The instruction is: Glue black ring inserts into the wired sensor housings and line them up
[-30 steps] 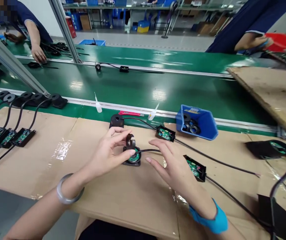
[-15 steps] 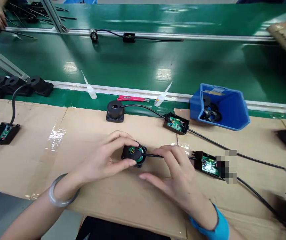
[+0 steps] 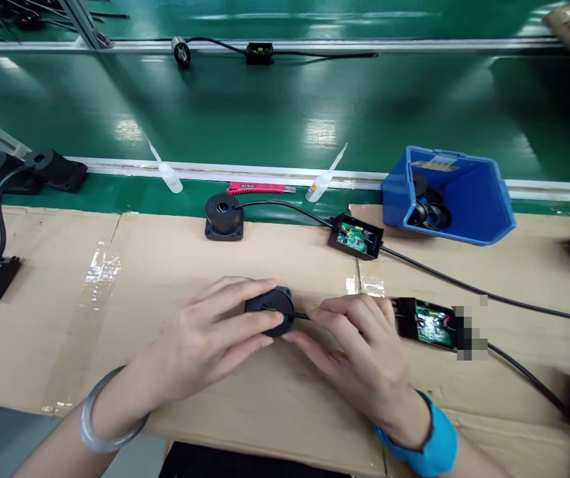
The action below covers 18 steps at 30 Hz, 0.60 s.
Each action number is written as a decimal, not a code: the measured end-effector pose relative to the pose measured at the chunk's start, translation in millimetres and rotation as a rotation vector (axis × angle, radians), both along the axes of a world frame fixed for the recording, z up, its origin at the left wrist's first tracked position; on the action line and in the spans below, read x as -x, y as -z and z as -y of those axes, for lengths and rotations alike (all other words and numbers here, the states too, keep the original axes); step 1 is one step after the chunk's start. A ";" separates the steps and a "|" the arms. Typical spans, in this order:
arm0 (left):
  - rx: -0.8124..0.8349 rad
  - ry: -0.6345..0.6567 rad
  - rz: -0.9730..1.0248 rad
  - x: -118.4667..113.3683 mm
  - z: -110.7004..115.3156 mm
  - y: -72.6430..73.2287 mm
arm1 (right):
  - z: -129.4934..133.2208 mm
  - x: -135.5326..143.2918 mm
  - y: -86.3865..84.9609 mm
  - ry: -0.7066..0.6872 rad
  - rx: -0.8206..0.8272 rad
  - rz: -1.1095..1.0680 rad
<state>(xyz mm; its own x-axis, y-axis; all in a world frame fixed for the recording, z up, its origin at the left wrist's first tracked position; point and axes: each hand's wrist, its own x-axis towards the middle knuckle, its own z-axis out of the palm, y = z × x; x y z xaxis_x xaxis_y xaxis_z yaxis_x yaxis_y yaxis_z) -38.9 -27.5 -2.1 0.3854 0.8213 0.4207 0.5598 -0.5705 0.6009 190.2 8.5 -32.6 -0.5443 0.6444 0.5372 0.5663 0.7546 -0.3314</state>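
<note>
Item, in hand: one round black housing (image 3: 283, 300), lying on the cardboard (image 3: 155, 265) between the two hands, under the left fingertips and just ahead of the right thumb.

Left hand (image 3: 200, 335): fingers curled over the housing, forefinger and thumb at opposite edges, another finger laid across the top.

Right hand (image 3: 359, 342): bent, forefinger at the black cord (image 3: 302, 316) beside the housing, thumb by its near edge; whether the cord is pinched cannot be told.

Step, as judged: seating the round top with the cord at its side. The move appears to call for a steady left hold and even pressure, cord kept clear of the edge.

Beyond the right hand, to its right: one open circuit box (image 3: 432, 324).

Ahead of the hands: one finished-looking housing (image 3: 223, 216), one red knife (image 3: 257, 188), two white bottles (image 3: 170, 177) (image 3: 318, 187).

Ahead and right: one blue bin (image 3: 395, 199) holding black rings (image 3: 432, 214).
</note>
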 end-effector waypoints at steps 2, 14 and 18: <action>-0.012 0.032 -0.032 0.4 -2.2 2.5 | 0.6 0.0 0.0 0.008 0.003 -0.001; -0.051 0.050 -0.037 -1.4 -9.6 6.9 | 1.3 -0.8 1.6 0.003 0.030 -0.021; -0.025 0.044 -0.049 -1.1 -7.7 8.6 | 3.1 -2.2 1.3 -0.019 0.008 -0.033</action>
<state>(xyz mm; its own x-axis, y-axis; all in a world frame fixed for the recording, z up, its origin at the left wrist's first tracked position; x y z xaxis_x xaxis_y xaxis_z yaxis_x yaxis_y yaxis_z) -37.8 -19.8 -10.7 0.4416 0.7925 0.4206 0.5618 -0.6098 0.5591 192.4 5.4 -33.9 -0.5385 0.6383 0.5501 0.5407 0.7625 -0.3554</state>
